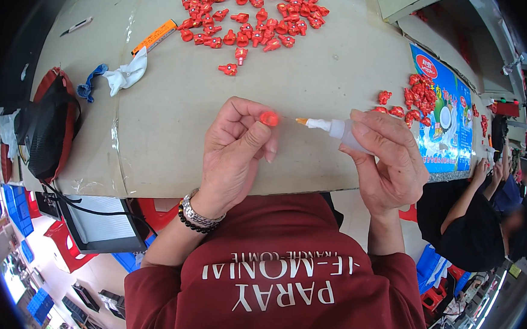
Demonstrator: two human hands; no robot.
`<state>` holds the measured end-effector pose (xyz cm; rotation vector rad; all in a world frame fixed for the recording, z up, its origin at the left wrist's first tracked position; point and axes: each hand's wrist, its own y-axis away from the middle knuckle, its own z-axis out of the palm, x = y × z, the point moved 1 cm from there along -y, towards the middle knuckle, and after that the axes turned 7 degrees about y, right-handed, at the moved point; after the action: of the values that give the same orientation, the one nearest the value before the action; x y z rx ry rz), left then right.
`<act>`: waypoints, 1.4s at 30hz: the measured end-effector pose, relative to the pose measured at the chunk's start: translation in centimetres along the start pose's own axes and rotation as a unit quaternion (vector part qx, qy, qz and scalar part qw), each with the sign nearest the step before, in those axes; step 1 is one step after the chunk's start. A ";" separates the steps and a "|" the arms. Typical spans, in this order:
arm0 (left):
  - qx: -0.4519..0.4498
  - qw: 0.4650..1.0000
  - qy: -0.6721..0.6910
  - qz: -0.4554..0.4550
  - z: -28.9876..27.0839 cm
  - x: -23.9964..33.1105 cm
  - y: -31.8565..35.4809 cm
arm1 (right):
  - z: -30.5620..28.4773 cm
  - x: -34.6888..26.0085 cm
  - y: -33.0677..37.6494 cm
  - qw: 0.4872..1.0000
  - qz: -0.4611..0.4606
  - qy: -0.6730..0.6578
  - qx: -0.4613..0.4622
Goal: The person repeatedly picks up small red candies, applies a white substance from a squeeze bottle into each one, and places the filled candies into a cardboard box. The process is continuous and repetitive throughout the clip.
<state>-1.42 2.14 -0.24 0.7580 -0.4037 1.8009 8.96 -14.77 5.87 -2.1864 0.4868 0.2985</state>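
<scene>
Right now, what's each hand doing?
Left hand: closed, pinching a small red plastic part at its fingers.
Right hand: closed around a small translucent white squeeze bottle, orange nozzle toward the part.

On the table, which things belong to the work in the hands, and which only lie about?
In use: left hand holding small red part; right hand holding squeeze bottle; red parts pile.

Lying about: white cloth; orange marker; black bag; blue printed sheet.

red parts (254, 13): glossy plastic | bottle (338, 130): translucent plastic | table (317, 77): matt cardboard
</scene>
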 end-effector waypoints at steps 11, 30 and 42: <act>-0.008 0.998 0.045 -0.045 0.1 -0.3 0.2 | 0.9 -0.4 -0.2 1.000 -0.016 0.021 -0.005; 0.016 0.998 0.027 -0.049 1.2 0.6 -0.2 | -5.9 14.6 -2.9 0.855 0.390 -0.287 0.188; 0.019 0.998 0.007 -0.059 2.0 1.3 -1.1 | -2.8 35.3 -9.6 0.922 0.372 0.105 0.006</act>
<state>-0.05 2.26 1.97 0.7784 -0.3096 1.7058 44.91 -20.04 1.07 -1.9428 1.4363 0.4592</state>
